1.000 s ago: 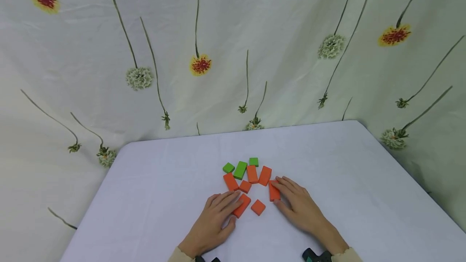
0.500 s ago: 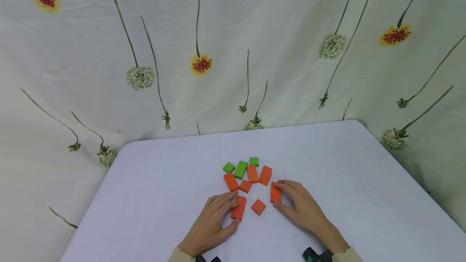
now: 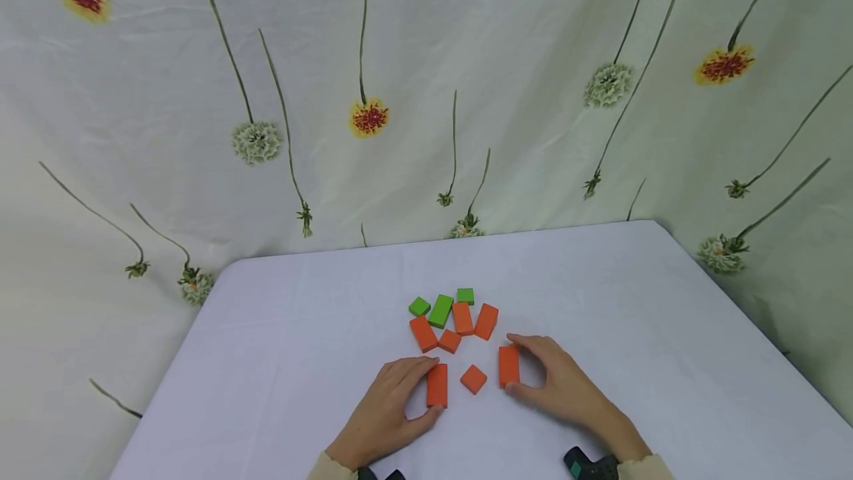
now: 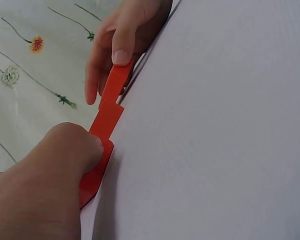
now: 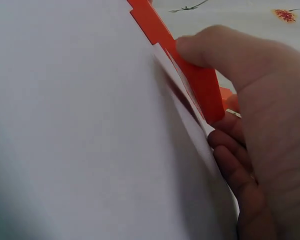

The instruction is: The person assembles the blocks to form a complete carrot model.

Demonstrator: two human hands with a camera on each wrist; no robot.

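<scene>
My left hand (image 3: 389, 410) pinches an upright-lying, long orange-red block (image 3: 437, 387) by its two ends, thumb at the near end and fingertips at the far one. The left wrist view shows that thumb pressed on the block (image 4: 96, 179). To the right, my right hand (image 3: 566, 384) grips a second long orange-red block (image 3: 509, 367) the same way, its thumb on the block (image 5: 202, 87) in the right wrist view. Between the two lies a small square orange block (image 3: 474, 379), turned cornerwise and touched by neither hand.
Behind the hands several orange blocks (image 3: 423, 333) form a loose cluster with green blocks (image 3: 440, 311) at its back. A white cloth covers the table (image 3: 320, 317). In the right wrist view a white fold (image 5: 182, 87) shows beside the held block. A flowered curtain (image 3: 413, 35) hangs behind.
The left block has turned from slanted to nearly straight, and the left fingers have moved onto its ends. My right hand has drawn its block nearer the body and slightly right.
</scene>
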